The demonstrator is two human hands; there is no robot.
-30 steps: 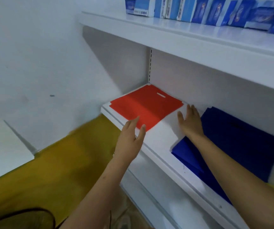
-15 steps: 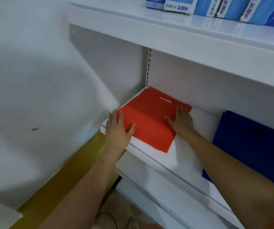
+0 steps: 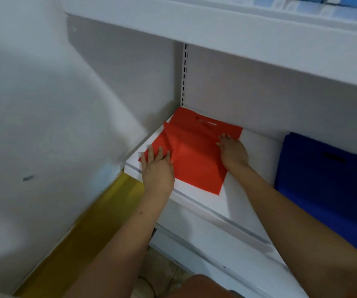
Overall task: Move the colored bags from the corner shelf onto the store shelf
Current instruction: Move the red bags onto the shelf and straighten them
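Observation:
A flat red bag point(image 3: 194, 158) with a slit handle lies at the left end of the white store shelf point(image 3: 244, 203), against the back corner. My left hand point(image 3: 157, 166) rests flat on its near-left corner, fingers straight. My right hand point(image 3: 233, 151) presses flat on its right side. The red fabric is creased and bunched between the two hands. A stack of dark blue bags point(image 3: 328, 181) lies on the same shelf to the right, apart from the red bag.
The upper shelf point(image 3: 237, 26) overhangs the bags, with blue boxes point(image 3: 302, 0) at its top edge. A white wall point(image 3: 44, 104) closes the left side. Yellow floor point(image 3: 100, 222) shows below the shelf's left end. A lower shelf point(image 3: 216, 254) sits beneath.
Both hands went from hovering by the shelf to resting on the red bag, then slid it back toward the corner. The fabric now wrinkles between them.

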